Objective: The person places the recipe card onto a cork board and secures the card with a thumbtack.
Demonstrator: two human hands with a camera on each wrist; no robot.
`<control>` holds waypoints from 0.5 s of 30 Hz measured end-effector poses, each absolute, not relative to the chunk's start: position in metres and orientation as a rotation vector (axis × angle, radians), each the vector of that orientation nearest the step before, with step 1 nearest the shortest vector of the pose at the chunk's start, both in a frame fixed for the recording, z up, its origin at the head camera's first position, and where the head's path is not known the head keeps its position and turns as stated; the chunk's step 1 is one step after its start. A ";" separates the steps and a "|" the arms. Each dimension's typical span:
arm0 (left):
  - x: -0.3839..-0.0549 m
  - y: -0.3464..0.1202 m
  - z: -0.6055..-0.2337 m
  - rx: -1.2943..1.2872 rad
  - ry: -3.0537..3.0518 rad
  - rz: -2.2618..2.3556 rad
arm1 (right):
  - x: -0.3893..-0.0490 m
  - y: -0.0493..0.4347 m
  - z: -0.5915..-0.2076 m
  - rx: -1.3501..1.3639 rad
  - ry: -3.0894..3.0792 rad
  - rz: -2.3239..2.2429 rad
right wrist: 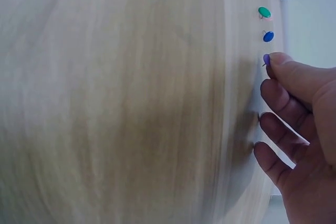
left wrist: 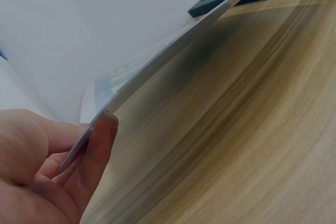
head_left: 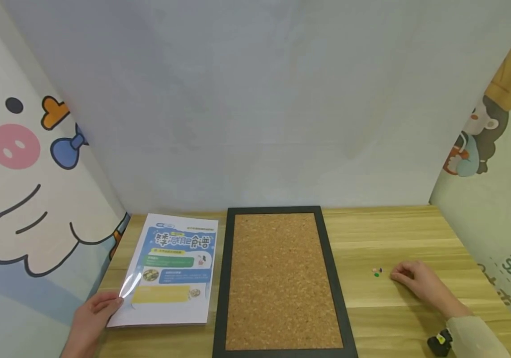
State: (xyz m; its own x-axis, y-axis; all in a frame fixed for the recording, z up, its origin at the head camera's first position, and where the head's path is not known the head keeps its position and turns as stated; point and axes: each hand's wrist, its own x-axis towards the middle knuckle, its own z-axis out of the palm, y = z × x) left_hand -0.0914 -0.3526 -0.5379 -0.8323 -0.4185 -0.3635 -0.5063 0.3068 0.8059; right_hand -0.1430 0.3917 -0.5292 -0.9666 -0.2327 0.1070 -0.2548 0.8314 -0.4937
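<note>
My left hand (head_left: 94, 315) pinches the lower left corner of a printed sheet (head_left: 175, 268) in a glossy clear cover. In the left wrist view the sheet's near edge (left wrist: 152, 69) is raised above the wood, with thumb above and fingers below. My right hand (head_left: 425, 286) pinches a purple thumbtack (right wrist: 266, 60) between thumb and index finger, low over the table; the other fingers are spread and loosely bent. Just beyond lie a blue thumbtack (right wrist: 268, 36) and a green thumbtack (right wrist: 264, 12), with a pinkish one (head_left: 374, 269) beside them.
A cork board (head_left: 282, 278) in a black frame lies between the two hands on the wooden table (head_left: 372, 233). A pale curtain (head_left: 260, 109) hangs behind, and printed panels stand at both sides. A small black device (head_left: 440, 343) is at the right wrist.
</note>
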 end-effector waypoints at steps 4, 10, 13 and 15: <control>-0.090 -0.351 -0.538 -0.926 2.440 1.639 | -0.144 0.392 -0.530 0.372 -2.979 0.798; -0.090 -0.350 -0.535 -0.997 2.394 1.692 | -0.145 0.394 -0.530 0.361 -3.010 0.788; -0.090 -0.347 -0.533 -1.040 2.361 1.726 | -0.144 0.393 -0.530 0.352 -3.009 0.786; -0.090 -0.345 -0.530 -1.050 2.342 1.744 | -0.144 0.393 -0.529 0.345 -3.010 0.787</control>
